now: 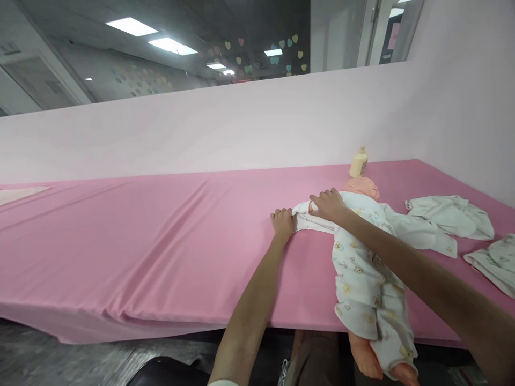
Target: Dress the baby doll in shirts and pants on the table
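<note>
A baby doll (362,262) in a white printed outfit lies on its back on the pink-covered table, its head towards the wall and its feet over the front edge. One white sleeve (316,222) stretches out to the left. My left hand (284,222) is closed on the cuff end of this sleeve. Beside the doll's shoulder, my right hand (329,205) has its fingers curled over the doll's sleeved arm, and a little of the doll's skin shows by the fingertips. The other sleeve (430,238) lies flat to the right. My right forearm crosses over the doll's body and hides part of it.
A pale yellow pump bottle (358,163) stands behind the doll's head. White folded clothes (453,214) and a printed white cloth (497,262) lie to the right. The pink tablecloth (120,241) spreads left, with creases. Walls bound the back and right.
</note>
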The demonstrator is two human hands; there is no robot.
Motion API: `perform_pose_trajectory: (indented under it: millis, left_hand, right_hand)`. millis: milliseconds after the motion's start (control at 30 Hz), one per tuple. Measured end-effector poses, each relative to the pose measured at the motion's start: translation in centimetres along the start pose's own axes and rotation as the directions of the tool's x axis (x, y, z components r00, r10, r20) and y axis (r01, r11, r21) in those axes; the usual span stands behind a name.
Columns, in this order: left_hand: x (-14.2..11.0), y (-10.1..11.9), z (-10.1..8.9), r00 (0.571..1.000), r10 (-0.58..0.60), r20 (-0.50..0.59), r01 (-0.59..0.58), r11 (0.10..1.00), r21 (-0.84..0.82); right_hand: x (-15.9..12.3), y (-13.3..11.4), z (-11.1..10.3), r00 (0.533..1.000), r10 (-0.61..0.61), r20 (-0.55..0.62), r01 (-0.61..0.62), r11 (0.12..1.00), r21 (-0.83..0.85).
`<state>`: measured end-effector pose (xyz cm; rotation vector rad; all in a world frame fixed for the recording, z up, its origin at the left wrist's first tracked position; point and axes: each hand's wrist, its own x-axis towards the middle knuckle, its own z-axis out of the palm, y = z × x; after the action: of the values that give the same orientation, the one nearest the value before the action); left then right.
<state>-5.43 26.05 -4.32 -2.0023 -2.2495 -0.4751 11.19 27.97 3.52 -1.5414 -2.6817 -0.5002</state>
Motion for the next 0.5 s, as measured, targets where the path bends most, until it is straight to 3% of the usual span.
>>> perform_pose_trajectory:
  millis: [367,500]
  left_hand:
    - [0.4,0.5,-0.1,0.987,-0.153,0.04,0.154,0.987,-0.044]
    - [0.5,0.6,-0.3,0.975,-0.203,0.09,0.208,0.977,-0.053]
  right_hand:
    - [-1.0,0.9,-1.1,1.0,0.003,0.01,-0.003,0.998,0.06]
    - [-1.2,1.0,-1.1,0.994,0.102,-0.039,-0.096,0.986,0.134]
